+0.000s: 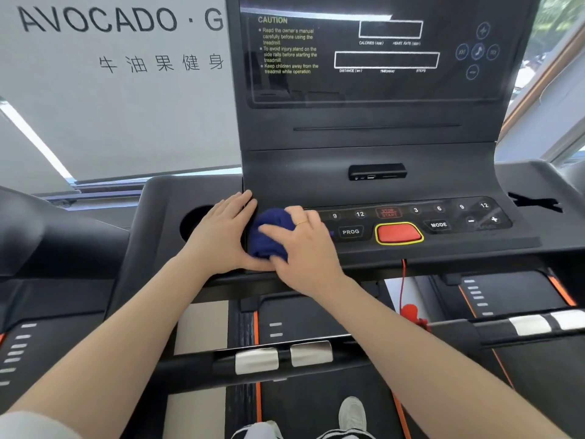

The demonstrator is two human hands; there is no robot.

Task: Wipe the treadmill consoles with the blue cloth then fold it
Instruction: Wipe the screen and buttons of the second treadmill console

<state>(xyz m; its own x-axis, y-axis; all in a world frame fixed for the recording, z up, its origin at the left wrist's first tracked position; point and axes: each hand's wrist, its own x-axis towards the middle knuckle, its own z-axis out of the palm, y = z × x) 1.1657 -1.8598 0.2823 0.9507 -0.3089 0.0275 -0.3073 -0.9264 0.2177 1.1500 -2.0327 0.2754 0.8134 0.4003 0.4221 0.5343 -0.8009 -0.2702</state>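
A gym: treadmills stand side by side, the nearest treadmill console [373, 128] showing calorie and distance readouts, and a wall sign [120, 36] carries fitness branding.

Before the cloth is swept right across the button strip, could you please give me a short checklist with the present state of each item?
1. Blue cloth gripped: ok, the right hand curls over the bunched cloth.
2. Cloth on the console: ok, it sits at the left end of the button strip.
3. Left hand out of the path: ok, it lies flat to the left of the cloth.
4. Red button in the path: not ok, it lies just right of the PROG key, so a sweep may press it.
5. Display off: cannot tell for sure, its windows look blank.
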